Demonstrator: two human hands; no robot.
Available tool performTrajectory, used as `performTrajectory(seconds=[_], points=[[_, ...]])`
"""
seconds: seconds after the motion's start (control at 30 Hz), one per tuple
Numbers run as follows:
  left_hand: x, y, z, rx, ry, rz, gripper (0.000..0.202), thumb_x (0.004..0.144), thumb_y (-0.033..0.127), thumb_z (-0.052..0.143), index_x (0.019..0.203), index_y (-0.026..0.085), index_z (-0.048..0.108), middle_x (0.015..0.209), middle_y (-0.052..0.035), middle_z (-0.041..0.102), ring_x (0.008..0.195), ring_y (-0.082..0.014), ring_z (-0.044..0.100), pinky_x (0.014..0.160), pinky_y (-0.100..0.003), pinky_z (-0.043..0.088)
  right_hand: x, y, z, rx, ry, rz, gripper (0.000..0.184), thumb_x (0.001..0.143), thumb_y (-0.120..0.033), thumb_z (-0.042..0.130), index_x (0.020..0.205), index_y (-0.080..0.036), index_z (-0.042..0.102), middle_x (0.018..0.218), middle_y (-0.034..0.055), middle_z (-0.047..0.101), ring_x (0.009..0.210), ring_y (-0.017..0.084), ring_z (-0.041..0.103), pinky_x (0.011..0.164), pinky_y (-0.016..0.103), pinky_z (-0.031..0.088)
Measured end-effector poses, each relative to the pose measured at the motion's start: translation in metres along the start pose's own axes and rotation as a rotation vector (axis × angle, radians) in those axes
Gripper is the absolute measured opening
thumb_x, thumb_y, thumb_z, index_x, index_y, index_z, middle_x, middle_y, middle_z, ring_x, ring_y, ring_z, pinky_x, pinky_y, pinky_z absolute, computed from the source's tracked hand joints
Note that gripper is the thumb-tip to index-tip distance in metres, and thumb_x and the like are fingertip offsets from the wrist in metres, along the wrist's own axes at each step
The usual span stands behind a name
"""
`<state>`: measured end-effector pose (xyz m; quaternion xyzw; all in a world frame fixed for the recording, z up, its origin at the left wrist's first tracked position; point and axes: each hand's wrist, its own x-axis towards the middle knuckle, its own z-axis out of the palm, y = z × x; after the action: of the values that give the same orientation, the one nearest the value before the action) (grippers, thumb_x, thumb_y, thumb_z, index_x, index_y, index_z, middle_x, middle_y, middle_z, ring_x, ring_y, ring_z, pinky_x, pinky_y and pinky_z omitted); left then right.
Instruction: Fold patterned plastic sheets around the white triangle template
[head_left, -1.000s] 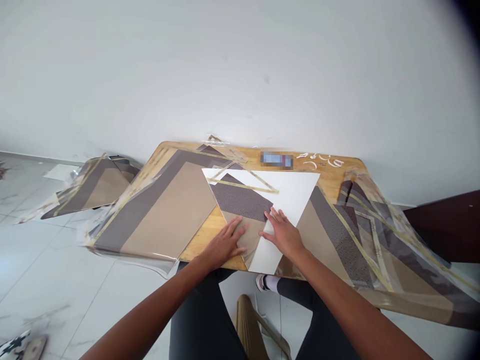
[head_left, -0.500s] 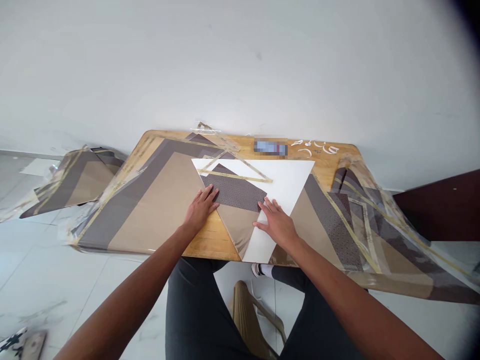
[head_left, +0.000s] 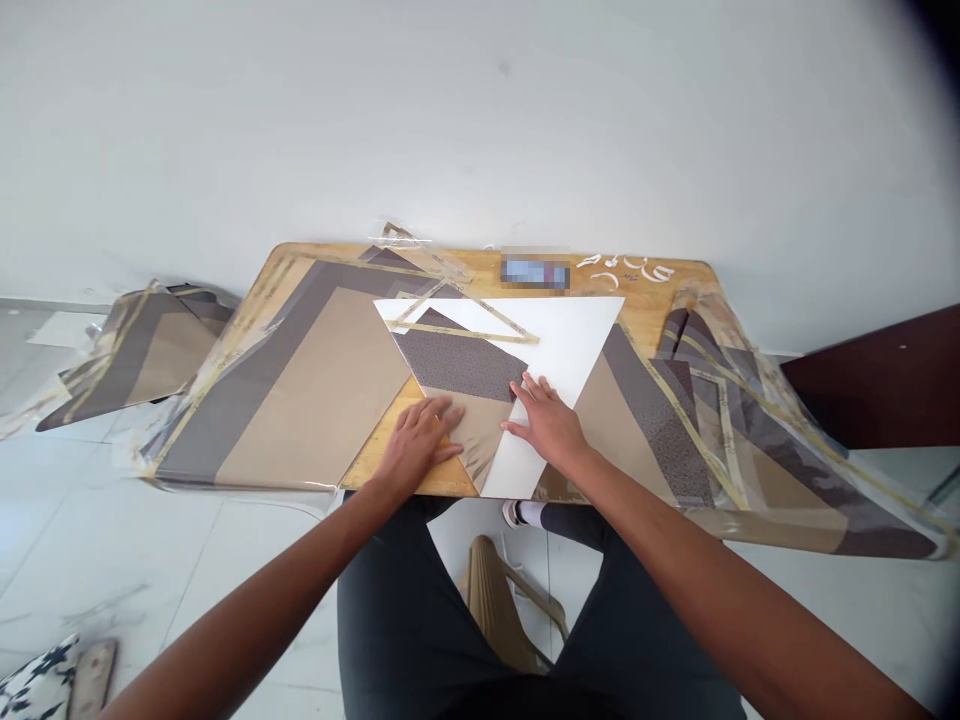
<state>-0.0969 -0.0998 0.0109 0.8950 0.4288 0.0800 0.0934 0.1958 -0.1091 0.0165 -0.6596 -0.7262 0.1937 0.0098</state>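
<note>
On my feed the left hand (head_left: 416, 445) lies flat across the lower edge of a tan sheet (head_left: 472, 425), partly over the bare wood of the worktop (head_left: 660, 300). Its fingers (head_left: 450, 420) are loosely spread and hold nothing. The right hand (head_left: 546, 425) presses palm-down on a white card (head_left: 570, 345), and its fingers (head_left: 525, 383) are splayed, with the tips just touching the edge of a brown speckled sheet (head_left: 457, 365). I see no grip on either side, only open hands resting on the layers. The white card lies tilted near the middle of the worktop, under the speckled and tan sheets, and a strip of clear tape (head_left: 465, 333) crosses the speckled sheet's upper part. To my left, a large tan-and-brown panel (head_left: 300, 390) lies on the worktop; to my right, a plastic-covered panel (head_left: 720, 440) droops over the edge. Another taped panel (head_left: 142, 350) sits on the tiled floor (head_left: 150, 570), and white handwriting (head_left: 626, 270) marks the far edge of the worktop.
</note>
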Motion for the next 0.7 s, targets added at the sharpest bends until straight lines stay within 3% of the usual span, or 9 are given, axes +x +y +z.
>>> performTrajectory(seconds=[0.07,0.2,0.4,0.53,0.6,0.7], points=[[-0.012,0.021,0.005,-0.023,-0.02,-0.03,0.069,0.101,0.048,0.071,0.164,0.036,0.046,0.163,-0.0102,0.051,0.146,-0.0338,0.048,0.12,-0.051,0.041,0.001,0.001,0.002,-0.006,0.003,-0.007,0.078,0.1,-0.055,0.065,0.167,-0.022,0.042,0.179,0.0119,0.026,0.165,0.039,0.022,0.128,0.054,0.033],[-0.022,0.043,0.012,-0.041,-0.045,-0.065,0.08,0.099,0.052,0.073,0.168,0.034,0.038,0.17,-0.0119,0.041,0.151,-0.0346,0.042,0.122,-0.051,0.038,0.002,0.005,0.006,-0.012,0.021,-0.012,0.08,0.1,-0.055,0.066,0.167,-0.021,0.041,0.179,0.0125,0.026,0.165,0.038,0.021,0.13,0.054,0.031],[-0.024,0.056,0.011,0.001,-0.145,-0.113,0.09,0.093,0.06,0.076,0.17,0.035,0.035,0.179,-0.0123,0.025,0.161,-0.0399,0.029,0.133,-0.061,0.018,0.001,0.006,0.005,0.016,0.017,-0.015,0.077,0.101,-0.056,0.063,0.167,-0.023,0.041,0.179,0.012,0.025,0.165,0.04,0.021,0.128,0.057,0.032],[-0.022,0.063,0.008,0.046,-0.173,-0.14,0.087,0.093,0.057,0.076,0.169,0.035,0.039,0.179,-0.0134,0.026,0.162,-0.0432,0.025,0.133,-0.068,0.009,0.001,0.007,0.005,0.028,0.005,-0.003,0.078,0.1,-0.057,0.063,0.167,-0.024,0.04,0.18,0.0114,0.024,0.165,0.041,0.021,0.126,0.058,0.035],[-0.018,0.065,0.008,0.064,-0.184,-0.125,0.09,0.091,0.056,0.079,0.168,0.031,0.041,0.177,-0.0161,0.029,0.164,-0.0437,0.022,0.133,-0.067,0.01,0.002,0.006,0.004,0.023,0.002,0.0,0.079,0.1,-0.057,0.065,0.166,-0.024,0.04,0.18,0.0119,0.024,0.164,0.041,0.021,0.126,0.058,0.034],[-0.012,0.064,0.008,0.065,-0.221,-0.079,0.097,0.088,0.056,0.083,0.168,0.025,0.039,0.175,-0.0203,0.03,0.164,-0.0436,0.022,0.133,-0.059,0.021,0.002,0.004,-0.001,0.016,0.001,0.005,0.078,0.099,-0.057,0.067,0.164,-0.023,0.042,0.179,0.0125,0.027,0.164,0.04,0.023,0.126,0.056,0.035]])
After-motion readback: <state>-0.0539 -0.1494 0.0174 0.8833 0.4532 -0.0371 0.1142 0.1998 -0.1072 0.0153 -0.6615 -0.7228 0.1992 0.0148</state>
